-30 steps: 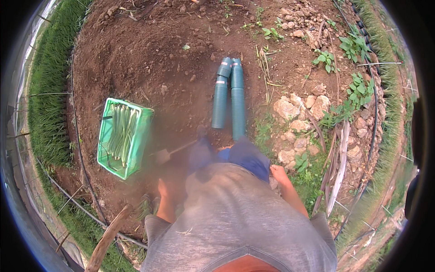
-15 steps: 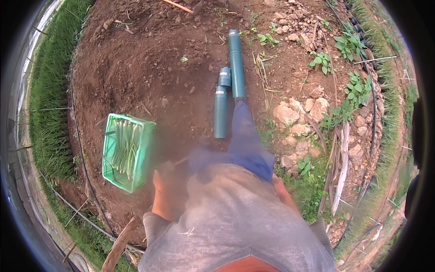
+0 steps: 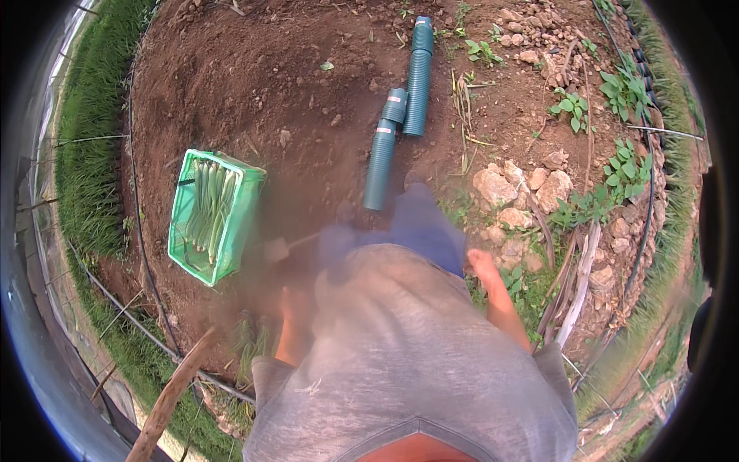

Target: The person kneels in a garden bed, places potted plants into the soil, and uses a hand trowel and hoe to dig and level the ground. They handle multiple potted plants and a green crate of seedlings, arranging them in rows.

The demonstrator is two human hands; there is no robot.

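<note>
My left hand (image 3: 293,302) hangs low beside my body, blurred, so its fingers do not show clearly. Just beyond it lies a blurred pale tool-like thing (image 3: 275,249) with a thin handle. My right hand (image 3: 483,264) is out at my right side, fingers loosely bent, with nothing visible in it. To the left of me a green plastic crate (image 3: 240,219) stands on the soil, holding long green-and-white leek-like stalks (image 3: 208,202). Ahead of my feet lie long stacks of nested teal plastic pots: a nearer stack (image 3: 380,165) and a farther stack (image 3: 418,85).
Pale rocks (image 3: 494,187) and leafy plants (image 3: 570,108) lie on the right, with dry stalks (image 3: 581,281) nearer me. Black hoses (image 3: 137,204) run along both sides beside grassy strips (image 3: 88,169). A wooden pole (image 3: 173,396) slants up at lower left.
The pot stacks and rocks now appear closer as I have stepped forward. My right hand has swung forward into fuller view; my left hand has drawn back toward my body.
</note>
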